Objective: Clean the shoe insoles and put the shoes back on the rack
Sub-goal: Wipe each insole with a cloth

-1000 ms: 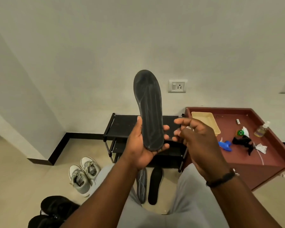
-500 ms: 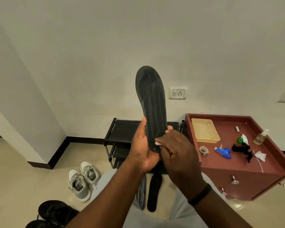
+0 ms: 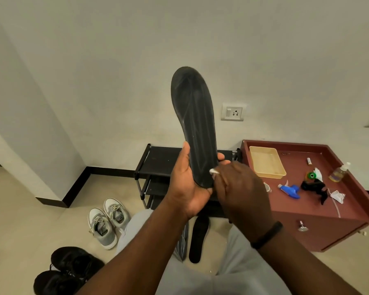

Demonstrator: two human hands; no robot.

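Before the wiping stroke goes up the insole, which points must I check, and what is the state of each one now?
1. Left hand grips the heel end of the black foam insole: ok.
2. Right hand pinches a small white wipe: ok.
3. Wipe touches insole: ok, at the lower right edge.
4. Upper part of insole is unobstructed: ok.
5. Wipe is damp: cannot tell.
6. Top shelf of the black metal shoe rack has room for shoes: ok.

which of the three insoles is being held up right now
The long dark insole, upright in the left hand while the right hand presses a white wipe to it. The other two insoles lie on the floor.
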